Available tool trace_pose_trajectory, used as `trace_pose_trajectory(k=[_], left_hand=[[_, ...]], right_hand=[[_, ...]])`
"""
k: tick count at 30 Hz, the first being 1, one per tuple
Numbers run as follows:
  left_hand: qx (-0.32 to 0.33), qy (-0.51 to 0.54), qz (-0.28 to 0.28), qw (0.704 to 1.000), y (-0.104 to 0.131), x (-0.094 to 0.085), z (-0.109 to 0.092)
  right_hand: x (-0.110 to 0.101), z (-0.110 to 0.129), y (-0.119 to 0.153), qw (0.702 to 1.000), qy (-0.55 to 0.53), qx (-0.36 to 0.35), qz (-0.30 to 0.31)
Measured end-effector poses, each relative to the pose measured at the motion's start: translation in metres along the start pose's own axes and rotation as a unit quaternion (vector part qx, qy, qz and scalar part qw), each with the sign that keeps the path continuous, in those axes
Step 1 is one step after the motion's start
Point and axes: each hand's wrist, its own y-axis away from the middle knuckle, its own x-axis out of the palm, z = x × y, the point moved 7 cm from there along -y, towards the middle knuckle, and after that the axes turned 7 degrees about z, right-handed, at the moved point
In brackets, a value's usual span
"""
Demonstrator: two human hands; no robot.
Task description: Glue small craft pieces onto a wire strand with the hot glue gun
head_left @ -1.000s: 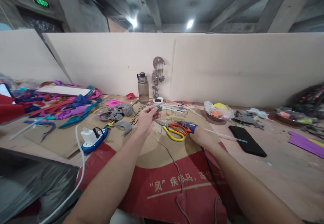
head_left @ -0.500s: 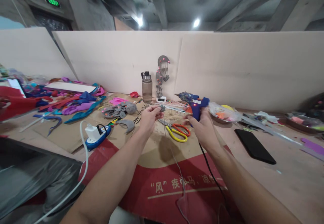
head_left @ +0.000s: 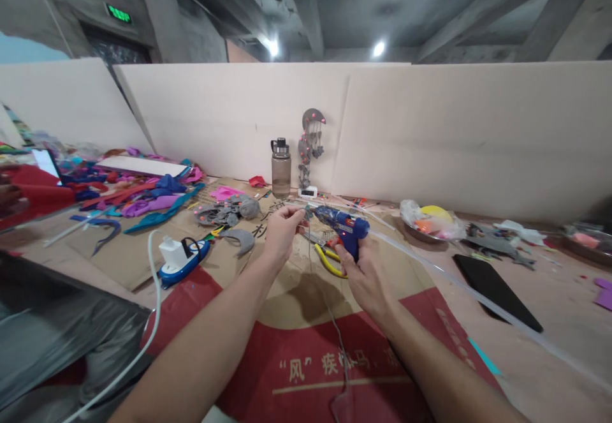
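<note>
Pinched in the fingers of my left hand point(head_left: 283, 231) is a small grey piece point(head_left: 308, 213), with a thin string point(head_left: 329, 311) hanging from it down over the cardboard. My right hand point(head_left: 362, 270) is wrapped round the handle of a blue glue gun point(head_left: 351, 230), its nozzle pointing left at the grey piece. Whether nozzle and piece touch, I cannot tell. Below the gun lie scissors with yellow and red handles point(head_left: 329, 262), partly hidden by my right hand. A long clear glue stick point(head_left: 444, 273) extends from the gun's rear toward the lower right.
A bottle point(head_left: 281, 171) and a hanging grey moon ornament point(head_left: 313, 133) stand at the back. Grey felt pieces point(head_left: 227, 211), a blue power strip point(head_left: 184, 263) and coloured cloth lie left. A black phone point(head_left: 495, 289) and a bowl point(head_left: 425, 235) are right.
My right hand has brought the glue gun left and down, so its nozzle is now beside the grey piece. The scissors are more covered. The view has shifted slightly.
</note>
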Motion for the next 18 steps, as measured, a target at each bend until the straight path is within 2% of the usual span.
trace_pose_trajectory(k=[3,18], left_hand=[[0.007,-0.003,0.006,1.0,0.0013,0.0024,-0.0004],[0.024,-0.044,0.02,0.999,0.0019,0.0038,0.0012]], right_hand=[[0.001,0.0,-0.0003,0.999,0.053,0.007,0.002],[0.0016,-0.0008,-0.0025,0.994,0.107,-0.006,0.002]])
